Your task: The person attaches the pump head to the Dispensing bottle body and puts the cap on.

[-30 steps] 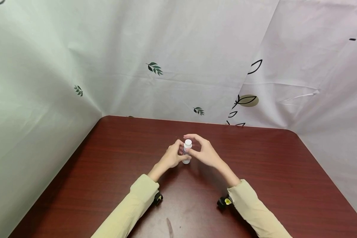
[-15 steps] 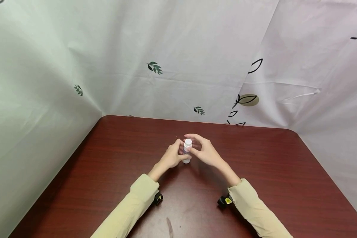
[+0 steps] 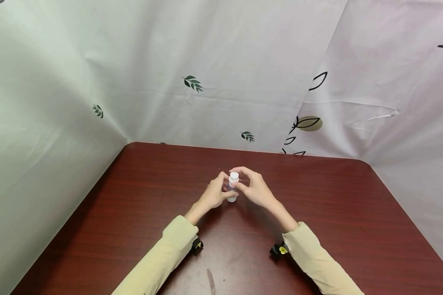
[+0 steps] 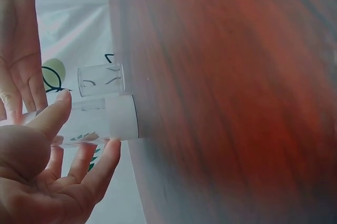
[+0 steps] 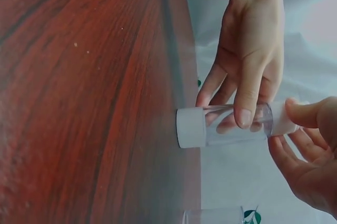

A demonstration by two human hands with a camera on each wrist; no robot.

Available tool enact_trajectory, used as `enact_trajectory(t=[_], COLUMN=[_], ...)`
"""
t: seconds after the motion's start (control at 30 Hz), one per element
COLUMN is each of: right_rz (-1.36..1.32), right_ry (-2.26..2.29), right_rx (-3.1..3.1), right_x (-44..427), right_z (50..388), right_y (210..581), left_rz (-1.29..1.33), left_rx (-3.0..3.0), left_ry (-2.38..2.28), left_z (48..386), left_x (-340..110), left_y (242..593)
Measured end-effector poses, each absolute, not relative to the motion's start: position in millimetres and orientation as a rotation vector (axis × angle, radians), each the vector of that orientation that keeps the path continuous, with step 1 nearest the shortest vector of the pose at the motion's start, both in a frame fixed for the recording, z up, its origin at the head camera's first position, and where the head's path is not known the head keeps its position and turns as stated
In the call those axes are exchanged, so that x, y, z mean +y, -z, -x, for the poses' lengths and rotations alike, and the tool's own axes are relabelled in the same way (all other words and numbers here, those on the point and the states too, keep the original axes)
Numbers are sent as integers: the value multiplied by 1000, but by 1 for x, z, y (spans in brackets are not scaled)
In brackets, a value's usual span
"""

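Observation:
A small clear bottle [image 5: 231, 139] with a white base [image 5: 190, 128] and a white top [image 3: 234, 176] stands upright on the table, between both hands. My left hand [image 3: 213, 193] grips its clear body, thumb on the near side and fingers on the far side. At the upper end, my right hand [image 3: 257, 190] pinches the white collar between thumb and fingers, as the right wrist view shows. Close beside the bottle stands a clear cylindrical cap or cup [image 4: 101, 79]. It is hard to make out in the head view.
The dark red wooden table [image 3: 151, 172] has a smear [image 3: 210, 282] near its front. White cloth [image 3: 221, 61] printed with leaves hangs behind it and at both sides. A dark wrist device [image 3: 279, 250] sits under the right sleeve.
My right fingers have shifted slightly around the bottle's top. The left hand and the bottle stay in place.

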State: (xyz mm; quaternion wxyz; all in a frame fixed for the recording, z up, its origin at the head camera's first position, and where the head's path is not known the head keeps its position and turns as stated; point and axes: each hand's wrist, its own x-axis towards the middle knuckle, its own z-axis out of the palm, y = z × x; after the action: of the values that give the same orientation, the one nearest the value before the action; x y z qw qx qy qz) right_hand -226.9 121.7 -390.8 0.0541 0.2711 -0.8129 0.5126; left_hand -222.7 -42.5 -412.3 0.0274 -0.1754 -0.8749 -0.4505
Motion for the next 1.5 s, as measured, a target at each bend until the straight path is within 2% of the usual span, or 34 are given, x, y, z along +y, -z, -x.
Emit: enact_trajectory(t=[1.2, 1.5], right_rz=[-403, -487], right_ry=[-1161, -1161], right_rx=[-2397, -2472], right_x=[94, 101], right_z=[209, 209], right_y=[394, 384], left_rz=[496, 524], left_rx=[-2700, -2744], left_ry=[1206, 1230], left_z=[219, 220], left_x=[-38, -38], left_y=[409, 409])
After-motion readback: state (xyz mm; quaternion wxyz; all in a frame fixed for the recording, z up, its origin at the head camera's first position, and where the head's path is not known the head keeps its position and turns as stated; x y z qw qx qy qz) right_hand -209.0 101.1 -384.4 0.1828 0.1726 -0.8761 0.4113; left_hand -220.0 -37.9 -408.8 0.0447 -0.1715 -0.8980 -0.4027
